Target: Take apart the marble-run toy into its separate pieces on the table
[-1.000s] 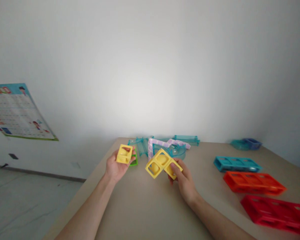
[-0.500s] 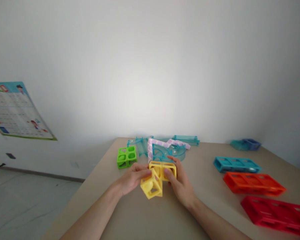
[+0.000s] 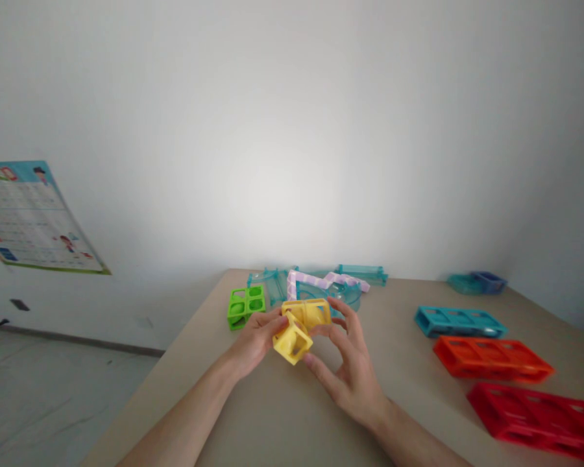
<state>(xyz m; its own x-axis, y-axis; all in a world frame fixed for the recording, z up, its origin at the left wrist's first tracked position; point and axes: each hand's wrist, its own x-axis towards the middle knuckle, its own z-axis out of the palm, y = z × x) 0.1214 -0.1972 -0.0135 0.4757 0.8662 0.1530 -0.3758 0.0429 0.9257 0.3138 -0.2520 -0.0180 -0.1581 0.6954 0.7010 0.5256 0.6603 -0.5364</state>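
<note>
Fingers of the left hand (image 3: 255, 338) are clamped on the yellow plastic open-frame cube blocks (image 3: 300, 328), held just above the beige table (image 3: 282, 415). Fingers of the right hand (image 3: 349, 370) are spread apart, their tips seemingly touching the blocks. Behind lies a green plastic grid block (image 3: 246, 306).

Two hands, left hand (image 3: 254, 338) and right hand (image 3: 351, 373), meet on one cluster of yellow blocks (image 3: 300, 327); its block count is unclear. One green block (image 3: 246, 305), one teal frame (image 3: 459, 322), one orange frame (image 3: 491, 367), one red frame (image 3: 540, 418), one lilac track piece (image 3: 321, 281), one wall poster (image 3: 26, 217), one table (image 3: 282, 415)
</note>
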